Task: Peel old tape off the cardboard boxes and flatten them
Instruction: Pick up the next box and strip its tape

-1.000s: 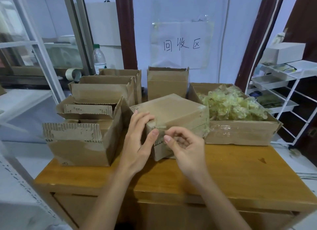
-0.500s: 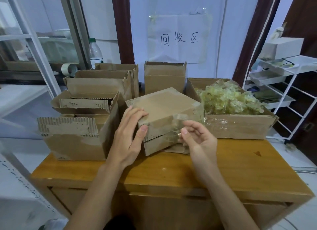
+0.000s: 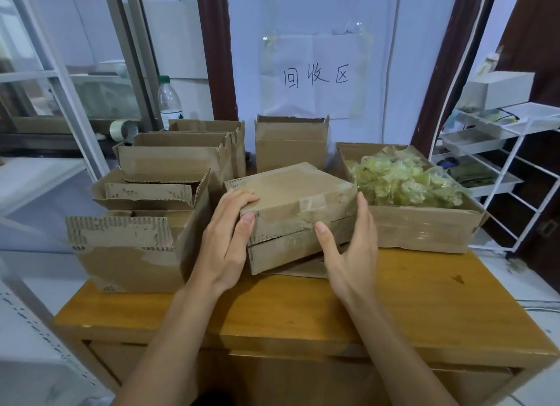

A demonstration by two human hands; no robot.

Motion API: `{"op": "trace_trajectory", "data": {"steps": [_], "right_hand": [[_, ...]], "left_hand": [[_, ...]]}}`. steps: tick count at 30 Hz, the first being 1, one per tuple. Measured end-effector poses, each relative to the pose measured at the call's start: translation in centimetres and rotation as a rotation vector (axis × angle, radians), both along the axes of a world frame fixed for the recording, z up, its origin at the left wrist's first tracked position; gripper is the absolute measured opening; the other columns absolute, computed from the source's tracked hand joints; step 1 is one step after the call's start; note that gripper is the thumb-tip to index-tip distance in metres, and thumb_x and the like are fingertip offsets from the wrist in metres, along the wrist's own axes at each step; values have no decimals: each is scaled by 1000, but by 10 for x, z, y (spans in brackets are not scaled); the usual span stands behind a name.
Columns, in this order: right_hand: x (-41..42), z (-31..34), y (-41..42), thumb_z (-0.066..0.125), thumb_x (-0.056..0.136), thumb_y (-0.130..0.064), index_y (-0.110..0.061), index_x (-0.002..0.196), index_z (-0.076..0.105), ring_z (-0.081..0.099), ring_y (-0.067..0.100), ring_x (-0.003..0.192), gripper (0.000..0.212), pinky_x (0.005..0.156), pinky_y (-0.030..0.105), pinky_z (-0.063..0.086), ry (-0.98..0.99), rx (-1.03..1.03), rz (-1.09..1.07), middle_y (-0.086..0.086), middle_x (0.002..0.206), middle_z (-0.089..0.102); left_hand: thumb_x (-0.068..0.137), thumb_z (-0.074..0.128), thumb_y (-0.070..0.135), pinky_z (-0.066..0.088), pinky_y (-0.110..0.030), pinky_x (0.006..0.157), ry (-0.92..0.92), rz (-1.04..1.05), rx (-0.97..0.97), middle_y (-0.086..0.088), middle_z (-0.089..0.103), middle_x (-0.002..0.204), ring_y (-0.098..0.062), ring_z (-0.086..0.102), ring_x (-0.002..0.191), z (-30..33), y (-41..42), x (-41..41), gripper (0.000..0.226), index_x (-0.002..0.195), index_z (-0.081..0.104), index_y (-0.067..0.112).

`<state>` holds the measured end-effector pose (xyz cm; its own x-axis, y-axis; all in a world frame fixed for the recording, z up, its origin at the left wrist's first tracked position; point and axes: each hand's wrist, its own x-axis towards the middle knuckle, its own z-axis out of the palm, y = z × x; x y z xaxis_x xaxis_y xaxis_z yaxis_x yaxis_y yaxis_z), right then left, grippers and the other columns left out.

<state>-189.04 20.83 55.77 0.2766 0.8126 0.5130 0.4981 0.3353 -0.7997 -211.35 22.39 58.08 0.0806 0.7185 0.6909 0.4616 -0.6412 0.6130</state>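
- Head view: taped box (image 3: 291, 193) tilted on surface (image 3: 409, 299), between both hands.
- Left hand (image 3: 225, 239) gripping near-left corner, thumb on front, likely to steady it.
- Right hand (image 3: 348, 248) open against right side, fingers straight, beside loose clear tape (image 3: 306, 207), probably to turn it.

Both our bare forearms reach forward. Our left hand (image 3: 225, 243) curls its fingers and thumb around the near-left corner of the taped brown cardboard box (image 3: 291, 205); our right hand (image 3: 348, 254) cups its right side, fingers straight.
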Motion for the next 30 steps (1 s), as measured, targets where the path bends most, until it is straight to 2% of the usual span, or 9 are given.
{"op": "trace_trajectory", "data": {"steps": [4,9,13,15,18,20,26,28,30], "right_hand": [[-3,-2,1,57,95,-63,-31,164,22,28,7,152,84,122,32,27,29,57,-32,-8,165,33],[-2,-5,2,55,104,-43,-12,158,39,43,14,146,64,120,29,37,34,221,-115,4,155,50],[-4,-6,3,53,106,-40,-8,156,41,46,15,144,61,119,26,37,9,225,-108,6,152,53],[-3,-6,4,51,107,-36,-7,153,47,49,13,139,54,116,20,39,4,249,-119,5,147,57],[2,-10,9,48,109,-17,1,131,66,66,14,106,34,93,22,53,-34,372,-175,8,115,72],[2,-14,11,47,108,-15,5,123,70,67,15,93,34,85,20,54,-105,394,-183,9,102,73],[0,-10,8,40,111,-30,-1,132,66,69,20,94,44,81,28,55,-77,315,-95,7,104,74],[-1,-9,5,37,112,-38,-6,139,61,69,23,96,48,83,22,52,-63,280,-89,10,107,73],[-3,-9,2,45,110,-27,-10,141,55,68,11,99,36,84,12,49,-29,303,-116,-2,112,71]], "left_hand": [[108,34,39,45,-34,110,-26,-4,-3,10,56,136,-15,51,134,7,0,1,43,136,58,17],[110,37,29,43,-20,105,-78,19,-6,9,60,133,-11,54,130,20,-6,8,36,135,60,17],[110,43,16,43,-27,112,-86,92,118,12,59,134,-8,52,132,23,-9,15,30,133,62,15],[107,49,22,45,-38,114,-109,86,92,20,53,138,-7,49,136,16,-12,17,31,138,57,22],[93,70,37,42,-33,113,-164,68,-73,20,41,150,-6,40,142,-4,-17,17,69,153,37,34],[88,76,39,36,-30,118,-196,93,-94,18,36,158,-4,35,147,-15,-18,15,88,159,25,38],[90,76,37,36,-43,122,-220,125,-101,13,35,162,-5,32,149,-18,-14,16,89,158,20,47],[90,75,39,38,-44,121,-230,144,-96,13,35,161,-6,33,148,-18,-14,17,86,155,21,51],[91,74,39,39,-45,120,-244,162,-95,14,35,160,-4,34,148,-18,-13,17,83,154,22,52]]}}
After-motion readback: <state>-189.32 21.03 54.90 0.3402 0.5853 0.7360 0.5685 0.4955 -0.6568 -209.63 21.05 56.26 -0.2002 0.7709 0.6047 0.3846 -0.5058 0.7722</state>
